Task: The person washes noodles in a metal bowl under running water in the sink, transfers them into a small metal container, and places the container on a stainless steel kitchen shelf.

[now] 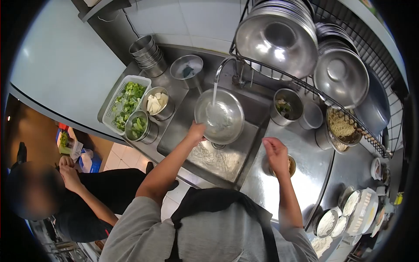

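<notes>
My left hand grasps the edge of a metal bowl over the sink, right under the running tap. I think I hold it there so the water lands inside and any spill drains away. My right hand hangs over the counter, fingers bent together above a small container that my hand partly hides; I cannot tell whether I pinch anything.

On my left, one white basket of greens touches or nearly touches two metal pots, one with pale chunks, the other with cut greens. They probably stand there to be in reach but out of the splash. Behind them is one stack of metal pots, too overlapped to count, and one pot with a dark cloth or scrubber.

Two stacks of bowls lean in the one wire rack, likely to drip dry. Beneath it I count one pot with leafy bits and one heap of noodles. One other person is at my left, both hands apart from mine.
</notes>
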`<state>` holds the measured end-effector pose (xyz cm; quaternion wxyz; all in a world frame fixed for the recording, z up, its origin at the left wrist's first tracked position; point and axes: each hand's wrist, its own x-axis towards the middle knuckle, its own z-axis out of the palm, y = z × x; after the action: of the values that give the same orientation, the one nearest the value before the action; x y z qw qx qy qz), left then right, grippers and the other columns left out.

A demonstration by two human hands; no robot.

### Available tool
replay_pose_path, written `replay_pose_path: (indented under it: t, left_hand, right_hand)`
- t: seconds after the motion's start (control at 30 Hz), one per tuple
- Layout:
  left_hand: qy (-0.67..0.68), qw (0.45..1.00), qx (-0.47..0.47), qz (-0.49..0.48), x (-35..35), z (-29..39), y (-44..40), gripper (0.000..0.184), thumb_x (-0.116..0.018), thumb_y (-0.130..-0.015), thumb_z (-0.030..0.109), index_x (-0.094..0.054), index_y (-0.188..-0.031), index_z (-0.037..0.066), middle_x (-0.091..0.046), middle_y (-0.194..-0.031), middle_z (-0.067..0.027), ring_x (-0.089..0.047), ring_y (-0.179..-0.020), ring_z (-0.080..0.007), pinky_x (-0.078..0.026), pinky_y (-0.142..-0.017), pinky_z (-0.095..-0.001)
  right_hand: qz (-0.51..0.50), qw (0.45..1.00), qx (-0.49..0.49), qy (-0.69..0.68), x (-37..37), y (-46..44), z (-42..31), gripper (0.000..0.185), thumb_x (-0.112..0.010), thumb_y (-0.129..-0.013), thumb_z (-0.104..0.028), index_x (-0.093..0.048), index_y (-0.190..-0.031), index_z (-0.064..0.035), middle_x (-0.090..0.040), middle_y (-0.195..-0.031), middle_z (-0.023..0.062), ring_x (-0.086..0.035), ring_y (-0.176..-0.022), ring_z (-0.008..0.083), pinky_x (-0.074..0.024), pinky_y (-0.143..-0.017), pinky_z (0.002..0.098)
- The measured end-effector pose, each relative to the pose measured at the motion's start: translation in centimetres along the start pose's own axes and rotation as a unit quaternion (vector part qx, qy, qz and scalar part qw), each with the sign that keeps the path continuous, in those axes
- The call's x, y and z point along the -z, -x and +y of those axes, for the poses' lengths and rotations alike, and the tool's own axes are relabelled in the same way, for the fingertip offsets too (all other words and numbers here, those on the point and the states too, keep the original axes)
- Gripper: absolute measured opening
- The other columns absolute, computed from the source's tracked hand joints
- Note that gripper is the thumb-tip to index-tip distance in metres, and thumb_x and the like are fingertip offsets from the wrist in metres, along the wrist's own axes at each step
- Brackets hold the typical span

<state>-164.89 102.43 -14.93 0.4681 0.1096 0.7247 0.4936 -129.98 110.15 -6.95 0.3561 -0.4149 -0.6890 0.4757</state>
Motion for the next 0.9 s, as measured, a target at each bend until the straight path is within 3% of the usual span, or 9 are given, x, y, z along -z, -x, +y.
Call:
replay_pose_path:
  t: [0.17,0.33,0.4,0.47,0.53,0.6,0.77,0.87,0.9]
  left_hand:
    - [-0.024,0.998,0.011,-0.05,1.6,-1.8,-5.1,0.059,-0.058,-0.093,0.021,-0.04,-0.148,0.011,-0.064,-0.125,-0.014,-0.069,-0.099,-0.0263,-0.06,-0.071,-0.0438]
    - [-0.045,0.999,0.004,-0.018,1.8,-0.5,-4.1,0.066,-0.062,-0.092,0.026,-0.039,-0.15,0.004,-0.062,-0.131,-0.0201,-0.069,-0.106,-0.0319,-0.061,-0.079,-0.0454]
    - [-0.283,0.947,-0.139,0.065,0.9,-0.1,-3.2,0.072,-0.065,-0.093,0.033,-0.039,-0.153,0.002,-0.061,-0.133,-0.0242,-0.069,-0.107,-0.0338,-0.059,-0.086,-0.0435]
    - [-0.404,0.885,-0.212,0.09,0.4,1.1,-1.7,0.08,-0.069,-0.093,0.037,-0.035,-0.156,0.001,-0.059,-0.132,-0.0285,-0.069,-0.106,-0.0374,-0.057,-0.092,-0.0437]
    - [-0.422,0.876,-0.229,0.053,0.3,2.3,0.2,0.09,-0.073,-0.092,0.039,-0.027,-0.159,0.0,-0.057,-0.13,-0.0328,-0.068,-0.102,-0.0426,-0.055,-0.097,-0.0459]
    - [-0.36,0.9,-0.245,0.012,1.3,1.5,-0.5,0.086,-0.074,-0.092,0.039,-0.034,-0.157,0.001,-0.057,-0.131,-0.0307,-0.069,-0.098,-0.0389,-0.056,-0.093,-0.0458]
    - [-0.253,0.936,-0.243,0.013,1.4,0.2,-4.5,0.072,-0.075,-0.093,0.035,-0.047,-0.15,0.0,-0.058,-0.13,-0.0265,-0.071,-0.08,-0.0306,-0.059,-0.083,-0.0418]
    - [-0.258,0.935,-0.243,0.009,0.9,1.3,-4.5,0.076,-0.079,-0.091,0.034,-0.046,-0.153,0.004,-0.06,-0.129,-0.0257,-0.07,-0.088,-0.0291,-0.057,-0.084,-0.0405]
    - [-0.292,0.901,-0.319,0.011,0.8,1.7,-4.0,0.082,-0.079,-0.09,0.034,-0.042,-0.156,0.004,-0.059,-0.13,-0.0266,-0.069,-0.092,-0.0328,-0.057,-0.087,-0.043]
  right_hand:
    - [-0.169,0.982,-0.038,-0.076,-8.7,-9.2,2.8,0.027,-0.067,-0.103,-0.025,-0.075,-0.111,-0.0002,-0.075,-0.095,0.0069,-0.067,-0.088,0.0129,-0.0545,-0.078,0.0301]
    - [-0.132,0.928,-0.234,-0.258,-20.7,-21.3,5.3,0.03,-0.06,-0.106,-0.028,-0.073,-0.11,-0.0012,-0.074,-0.104,0.0138,-0.07,-0.091,0.019,-0.0576,-0.076,0.0353]
    - [-0.144,0.868,-0.353,-0.317,-24.2,-23.4,4.2,0.03,-0.058,-0.107,-0.024,-0.07,-0.119,0.0016,-0.074,-0.114,0.0163,-0.072,-0.1,0.0241,-0.0598,-0.084,0.0379]
    - [-0.131,0.87,-0.337,-0.334,-26.9,-24.3,7.8,0.03,-0.055,-0.107,-0.026,-0.069,-0.117,-0.0011,-0.072,-0.11,0.0159,-0.069,-0.092,0.022,-0.0575,-0.077,0.0384]
    - [-0.126,0.928,-0.258,-0.238,-26.2,-24.2,9.5,0.028,-0.055,-0.106,-0.025,-0.068,-0.115,-0.0021,-0.07,-0.104,0.0126,-0.067,-0.087,0.0208,-0.0553,-0.076,0.038]
    - [-0.113,0.955,-0.212,-0.172,-23.9,-23.6,10.1,0.026,-0.056,-0.105,-0.023,-0.068,-0.116,-0.0019,-0.068,-0.099,0.0086,-0.064,-0.086,0.0203,-0.0536,-0.079,0.0366]
    - [-0.023,0.919,-0.299,-0.255,-21.1,-22.4,10.2,0.025,-0.057,-0.107,-0.022,-0.067,-0.118,-0.0025,-0.067,-0.103,0.0057,-0.062,-0.088,0.0188,-0.0514,-0.08,0.0336]
    - [-0.026,0.894,-0.32,-0.313,-20.9,-22.4,11.8,0.028,-0.057,-0.109,-0.026,-0.066,-0.12,-0.0023,-0.068,-0.108,0.0076,-0.063,-0.093,0.0198,-0.0531,-0.081,0.0351]
    - [-0.007,0.874,-0.334,-0.354,-21.0,-22.3,10.9,0.028,-0.056,-0.109,-0.025,-0.065,-0.12,-0.0021,-0.068,-0.109,0.0081,-0.064,-0.092,0.0199,-0.054,-0.081,0.0354]
